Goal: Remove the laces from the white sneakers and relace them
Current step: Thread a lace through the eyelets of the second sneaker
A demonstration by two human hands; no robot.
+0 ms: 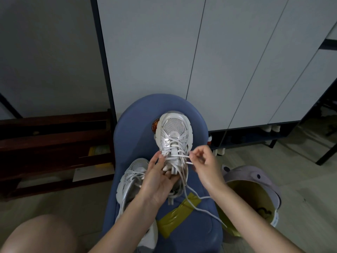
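Note:
A white mesh sneaker (174, 128) stands toe-away on a blue padded seat (127, 123). My left hand (156, 178) grips its tongue and collar from below, fingers curled inside the opening. My right hand (204, 161) pinches the white lace (179, 156) at the sneaker's right eyelets. The lace's loose ends trail down across the seat toward me and to the right. A second white sneaker (130, 178), laced, lies to the left, partly hidden under my left arm.
Olive tape strips (175, 216) are stuck on the seat. A lilac bin (255, 176) with an olive liner stands at the right. Dark wooden rack (54, 143) at left, white cabinet doors (218, 61) behind. My knee (42, 234) shows bottom left.

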